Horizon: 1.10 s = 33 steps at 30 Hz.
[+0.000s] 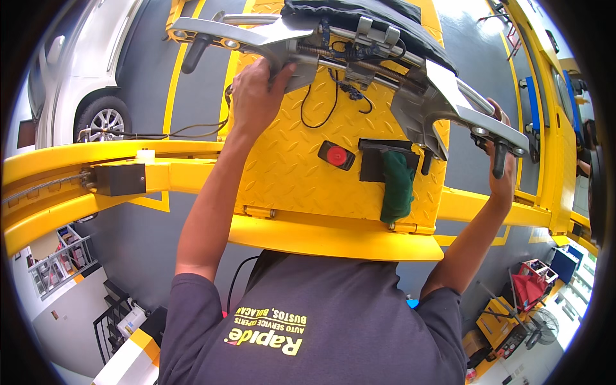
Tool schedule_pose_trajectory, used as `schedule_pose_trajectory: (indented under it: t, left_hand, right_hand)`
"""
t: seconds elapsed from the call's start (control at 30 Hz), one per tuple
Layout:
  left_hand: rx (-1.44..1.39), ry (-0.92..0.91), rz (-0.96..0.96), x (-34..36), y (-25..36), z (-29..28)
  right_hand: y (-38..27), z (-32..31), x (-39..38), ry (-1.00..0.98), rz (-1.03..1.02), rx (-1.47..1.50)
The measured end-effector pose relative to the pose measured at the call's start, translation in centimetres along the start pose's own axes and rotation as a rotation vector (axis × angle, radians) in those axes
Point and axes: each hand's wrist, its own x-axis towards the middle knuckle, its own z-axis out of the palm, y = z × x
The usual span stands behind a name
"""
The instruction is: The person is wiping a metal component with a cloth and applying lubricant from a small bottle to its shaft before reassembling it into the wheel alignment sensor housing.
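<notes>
A silver metal wheel clamp (372,58) with rods, a threaded bar and black pegs spans the upper middle, over a yellow tread-plate platform (282,173). My left hand (256,96) is closed on its left bracket, thumb in front, some fingers hidden behind. At the clamp's right end my right hand (504,163) grips the outer arm; metal covers part of its fingers. Behind the clamp lies a dark padded cover (385,16). On the platform below are a small black piece with a red disc (336,155), a flat black pad (373,165) and a bunched green cloth (398,186).
Yellow beams (109,154) run left and right from the platform. A cable (186,131) crosses at left towards a white car (83,70). Right of me stand a yellow cart (499,321) and a fan (544,327). Black stair-like steps (115,301) show at lower left.
</notes>
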Motion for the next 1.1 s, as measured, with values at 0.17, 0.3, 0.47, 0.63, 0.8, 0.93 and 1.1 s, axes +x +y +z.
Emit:
schedule_pose_trajectory:
  t: [0.17,0.3,0.47,0.63,0.8,0.93,1.1]
  left_hand:
    - [-0.015,-0.024,-0.007,0.2,0.3,0.1]
    - [-0.026,-0.021,-0.025,0.1,0.4,0.1]
    - [-0.014,-0.024,-0.026,0.1,0.2,0.3]
    - [-0.044,-0.044,-0.029,0.2,0.4,0.1]
    - [-0.01,-0.025,-0.019,0.2,0.4,-0.1]
    - [-0.034,-0.048,-0.025,0.1,-0.3,0.2]
    - [0.01,-0.069,-0.088,0.2,0.8,-0.2]
  right_hand:
    - [2.3,-1.2,0.6,-0.012,0.096,0.119]
    - [1.0,-2.3,2.1,-0.041,0.4,0.279]
    - [-1.2,0.6,0.3,0.065,-0.281,0.021]
    - [3.0,-0.9,1.7,0.013,0.328,0.296]
    - [-1.4,0.8,1.5,0.026,0.238,0.368]
    - [1.0,0.9,0.9,-0.005,-0.085,0.246]
    - [-0.2,1.6,2.2,0.107,0.501,0.451]
